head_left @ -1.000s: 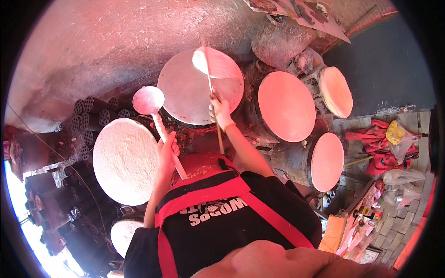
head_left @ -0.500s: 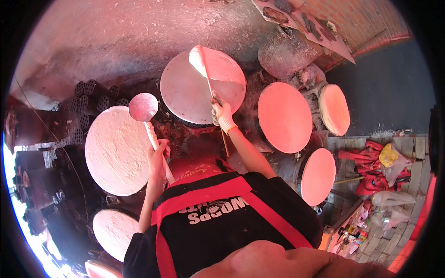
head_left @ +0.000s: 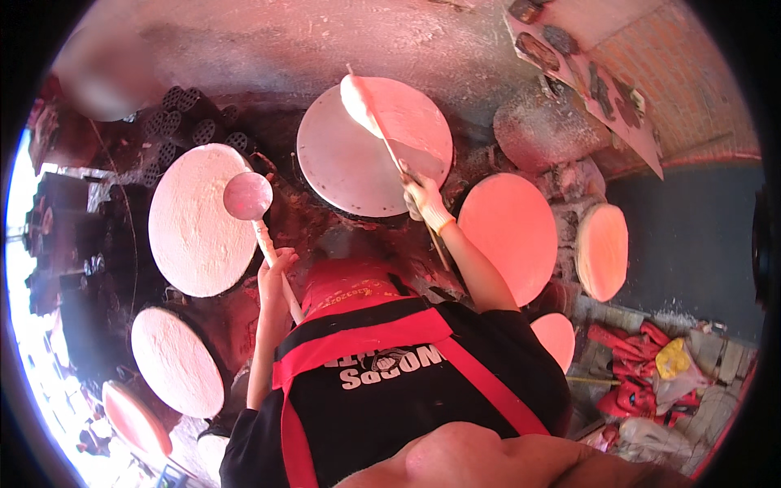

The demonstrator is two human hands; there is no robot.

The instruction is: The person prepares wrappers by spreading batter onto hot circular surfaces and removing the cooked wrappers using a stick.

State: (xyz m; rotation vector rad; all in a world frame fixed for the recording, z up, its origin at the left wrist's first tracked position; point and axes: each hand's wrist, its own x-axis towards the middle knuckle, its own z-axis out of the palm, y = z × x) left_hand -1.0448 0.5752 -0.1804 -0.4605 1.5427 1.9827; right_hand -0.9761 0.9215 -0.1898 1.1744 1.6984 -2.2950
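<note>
Though the stick [head_left: 390,150] crossing the griddle [head_left: 338,159] looks light, best held near its middle where the right hand [head_left: 424,198] clamps it, the pale sheet [head_left: 416,112] toward the far right edge seems tearable; the left hand [head_left: 277,269] clasps the ladle [head_left: 247,196] by its handle.

Left hand [head_left: 277,270] grips ladle [head_left: 247,197], bowl overlapping pale disc [head_left: 195,228] in view, gloved right hand [head_left: 424,199] holds thin stick [head_left: 390,147] over grey griddle [head_left: 340,156], pale sheet [head_left: 413,118] covering its upper right part
</note>
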